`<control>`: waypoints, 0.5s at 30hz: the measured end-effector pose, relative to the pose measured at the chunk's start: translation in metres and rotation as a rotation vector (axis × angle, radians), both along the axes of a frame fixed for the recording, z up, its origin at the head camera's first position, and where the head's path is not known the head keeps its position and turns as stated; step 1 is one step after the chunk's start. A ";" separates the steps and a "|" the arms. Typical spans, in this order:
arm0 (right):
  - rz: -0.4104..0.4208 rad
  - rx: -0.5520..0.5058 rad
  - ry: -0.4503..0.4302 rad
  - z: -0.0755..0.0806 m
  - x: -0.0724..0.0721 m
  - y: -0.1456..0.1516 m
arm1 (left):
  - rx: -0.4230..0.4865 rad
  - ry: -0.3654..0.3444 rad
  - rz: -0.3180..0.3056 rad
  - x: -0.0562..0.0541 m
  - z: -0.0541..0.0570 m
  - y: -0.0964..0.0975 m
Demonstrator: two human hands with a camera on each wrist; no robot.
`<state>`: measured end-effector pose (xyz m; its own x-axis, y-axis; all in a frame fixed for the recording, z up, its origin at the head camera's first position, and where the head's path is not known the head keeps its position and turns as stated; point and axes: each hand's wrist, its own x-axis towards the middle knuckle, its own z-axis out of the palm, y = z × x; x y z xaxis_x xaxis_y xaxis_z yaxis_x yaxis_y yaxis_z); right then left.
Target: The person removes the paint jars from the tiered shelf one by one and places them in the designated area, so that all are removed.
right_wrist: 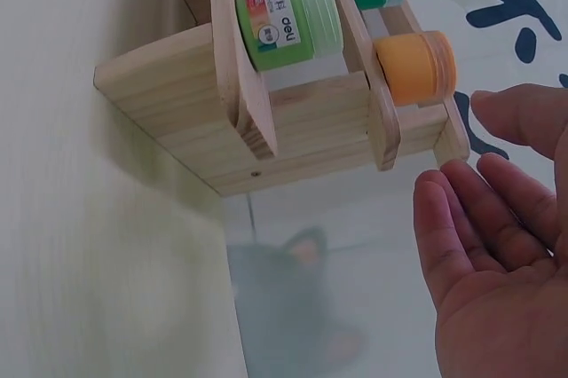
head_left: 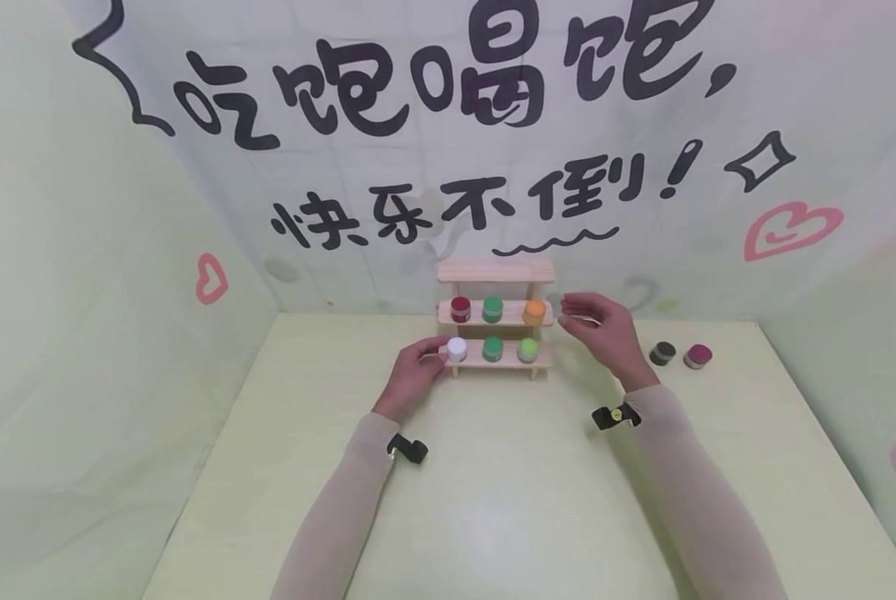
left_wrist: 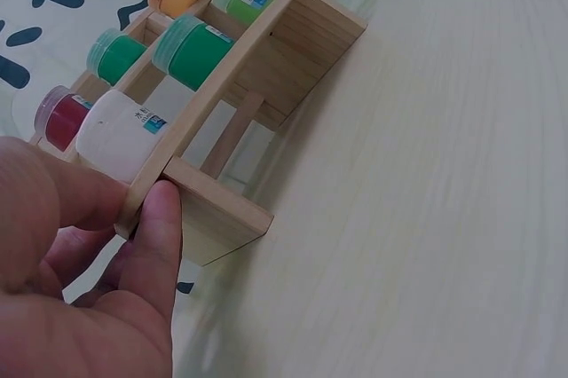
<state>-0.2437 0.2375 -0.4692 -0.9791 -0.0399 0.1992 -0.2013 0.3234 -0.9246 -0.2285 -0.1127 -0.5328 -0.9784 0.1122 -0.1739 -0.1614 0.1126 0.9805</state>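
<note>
A small tiered wooden rack (head_left: 496,272) stands near the back wall with paint jars on its two lower shelves. On the middle shelf are a dark red jar (head_left: 460,309), a green jar (head_left: 493,310) and an orange jar (head_left: 533,312). Below sit a white jar (head_left: 457,349), another green jar (left_wrist: 193,51) and a light green jar (right_wrist: 288,21). My left hand (left_wrist: 98,263) pinches the left end of the lowest shelf, beside the white jar. Just off the rack's right end, my right hand (right_wrist: 497,245) holds nothing, its fingers spread from the thumb near the orange jar.
To the right on the table (head_left: 485,500) stand a black jar (head_left: 663,353) and a dark magenta jar (head_left: 698,357). A printed cloth (head_left: 387,275) with large black characters hangs behind the rack, and cloth walls flank the table on both sides.
</note>
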 end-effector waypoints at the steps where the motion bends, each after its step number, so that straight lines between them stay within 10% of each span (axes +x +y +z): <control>1: 0.008 0.002 0.003 0.001 -0.001 -0.003 | -0.006 0.003 0.003 -0.001 0.000 0.000; 15: 0.088 0.030 -0.035 0.005 -0.008 -0.027 | -0.024 0.004 0.014 0.000 0.000 0.000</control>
